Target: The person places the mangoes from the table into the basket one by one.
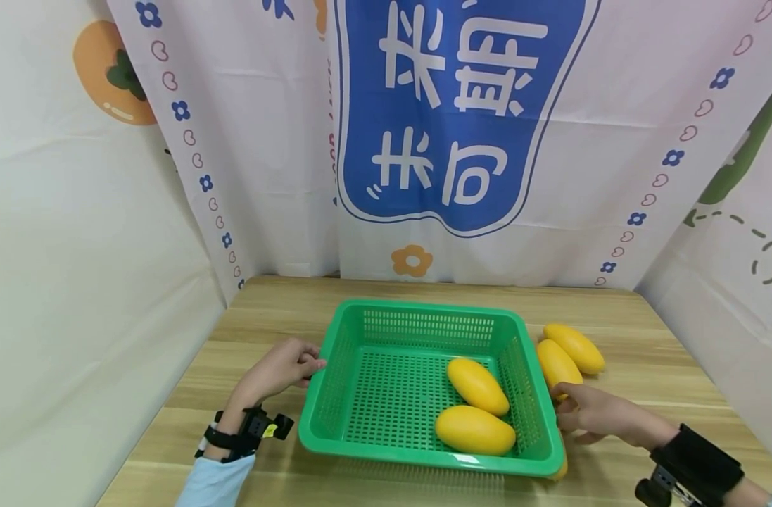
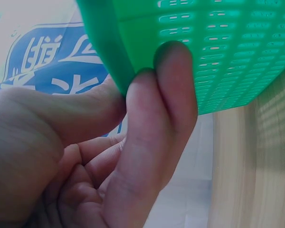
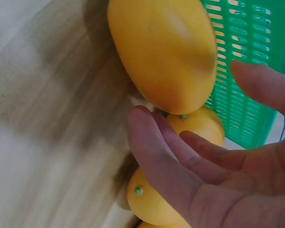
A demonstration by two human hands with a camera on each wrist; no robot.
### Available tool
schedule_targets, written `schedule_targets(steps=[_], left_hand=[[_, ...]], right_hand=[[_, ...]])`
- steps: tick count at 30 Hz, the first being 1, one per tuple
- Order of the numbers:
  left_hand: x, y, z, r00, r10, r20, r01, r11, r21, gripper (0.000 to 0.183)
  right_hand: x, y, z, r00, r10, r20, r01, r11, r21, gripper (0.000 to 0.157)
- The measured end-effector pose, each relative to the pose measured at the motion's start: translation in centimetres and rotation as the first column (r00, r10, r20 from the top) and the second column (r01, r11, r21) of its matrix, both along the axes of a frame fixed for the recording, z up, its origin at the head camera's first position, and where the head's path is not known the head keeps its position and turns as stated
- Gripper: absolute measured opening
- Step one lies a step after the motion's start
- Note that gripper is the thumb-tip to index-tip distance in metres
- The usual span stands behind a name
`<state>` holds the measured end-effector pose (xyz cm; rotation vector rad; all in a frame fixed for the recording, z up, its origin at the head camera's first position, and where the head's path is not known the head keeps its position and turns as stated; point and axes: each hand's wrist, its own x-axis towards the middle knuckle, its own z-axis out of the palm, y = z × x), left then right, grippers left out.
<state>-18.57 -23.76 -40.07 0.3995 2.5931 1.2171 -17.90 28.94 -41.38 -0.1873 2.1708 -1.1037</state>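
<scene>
A green plastic basket (image 1: 392, 461) with slotted sides holds two yellow mangoes (image 1: 478, 386) in its right half. At its left side my left hand (image 1: 283, 370) pinches the rim; in the left wrist view the thumb lies on one face of the green wall (image 2: 137, 42) and two fingers on the other. My right hand (image 1: 591, 414) is just outside the basket's right wall, among more mangoes. Its fingers (image 3: 154, 147) are spread and loosely bent in the right wrist view, around no fruit. A large mango (image 3: 166, 52) sits close past the fingertips, and a stemmed one (image 3: 149, 199) lies behind the fingers.
Two mangoes (image 1: 576, 348) lie against each other at the basket's back right. Another mango (image 1: 559, 470) is mostly hidden under the front right corner. Printed white cloth (image 1: 284, 232) hangs behind and beside the wooden table (image 1: 278, 310).
</scene>
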Motion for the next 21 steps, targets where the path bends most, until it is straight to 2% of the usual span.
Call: schedule_targets(steps=[9, 15, 21], left_hand=[[-0.1, 0.0, -0.1, 1.000, -0.009, -0.009, 0.009, 1.000, 0.003, 0.026], [0.0, 0.0, 0.0, 1.000, -0.010, -0.010, 0.010, 1.000, 0.004, 0.026], [0.0, 0.1, 0.1, 1.000, -0.001, -0.006, 0.001, 1.000, -0.002, 0.025]], right_hand=[[0.3, -0.5, -1.3, 1.000, 0.007, 0.027, -0.006, 0.999, -0.042, 0.044], [0.7, -0.9, -1.7, 1.000, 0.002, 0.027, -0.001, 0.998, -0.061, 0.061], [0.8, -1.3, -2.0, 0.998, -0.017, 0.058, 0.022, 0.996, -0.087, 0.066]])
